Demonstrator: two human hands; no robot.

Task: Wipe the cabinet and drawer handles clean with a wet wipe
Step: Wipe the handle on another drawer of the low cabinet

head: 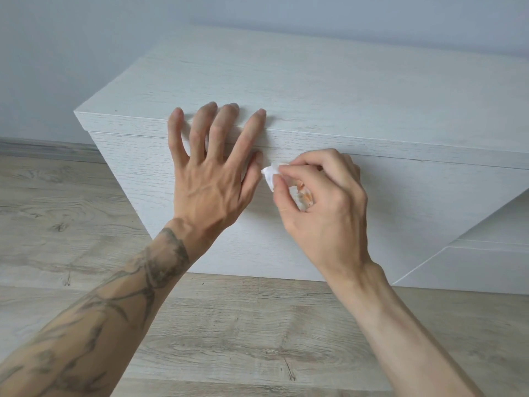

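The right hand [317, 196] is curled closed around a bunched white wet wipe [270, 174], whose free tip pokes out past the thumb and forefinger toward the left hand [213, 167]. That left hand is open and holds nothing, its fingers spread flat over the front edge of the pale wood-grain cabinet [372, 110], fingertips on the top panel and palm against the front. The wipe sits just beside the left thumb, pressed to the front at or just under the seam below the top panel; no separate handle shows, so that long lip probably serves as the grip, though I cannot tell. The step in hand looks like wiping along this edge. Its long axis runs away from the left hand, past the right hand and onward, so the next move calls for steady pressure while sliding the wipe along that line.
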